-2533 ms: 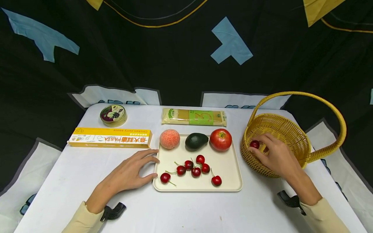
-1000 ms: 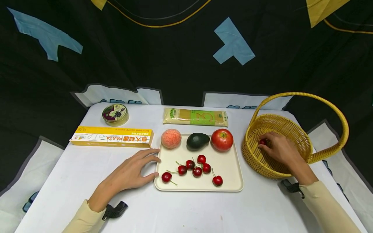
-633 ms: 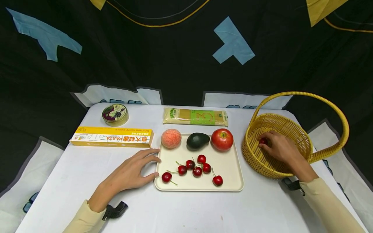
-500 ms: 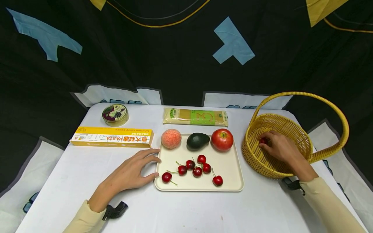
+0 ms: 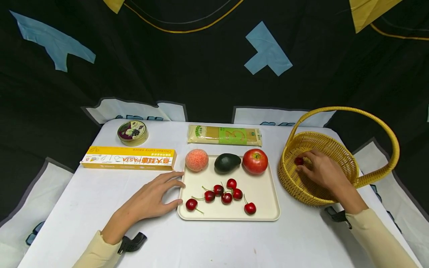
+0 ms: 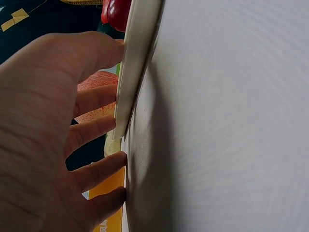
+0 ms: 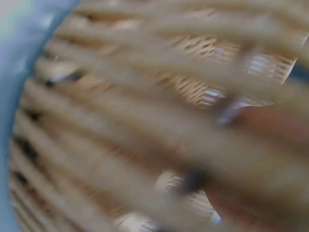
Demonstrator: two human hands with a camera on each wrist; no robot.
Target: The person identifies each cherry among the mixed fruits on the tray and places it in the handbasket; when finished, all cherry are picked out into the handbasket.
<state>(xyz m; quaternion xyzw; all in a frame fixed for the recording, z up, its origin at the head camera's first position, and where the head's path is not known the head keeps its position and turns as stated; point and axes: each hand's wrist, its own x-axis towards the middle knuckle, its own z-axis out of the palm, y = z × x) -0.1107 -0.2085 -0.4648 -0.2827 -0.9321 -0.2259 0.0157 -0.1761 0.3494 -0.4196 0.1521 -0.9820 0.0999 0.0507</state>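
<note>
A cherry (image 5: 299, 161) lies low inside the wicker basket (image 5: 285, 182), just at the fingertips of my right hand (image 5: 323, 171). The thumb and index finger stand apart on either side of it, and the other fingers are largely hidden. In the blurred right wrist view, woven basket wall (image 7: 145, 116) covers most of the hand. My left hand (image 5: 147, 199) rests at the left edge of the cream tray (image 5: 264, 212), fingers spread, with thumb and fingertips at the rim. Several stemmed cherries (image 5: 226, 198) sit on the tray.
Along the tray's back are a pinkish textured round fruit (image 5: 196, 160), an avocado (image 5: 227, 163) and a red apple (image 5: 255, 161). Behind them lies a noodle packet (image 5: 224, 135). A pasta box (image 5: 129, 158) and a round tin (image 5: 132, 133) stand left. The basket handle (image 5: 378, 124) arches high.
My right hand has moved deeper into the basket with the cherry. Just now the cherry has shifted slightly left, out from between the fingers. The left hand has stayed at the tray.
</note>
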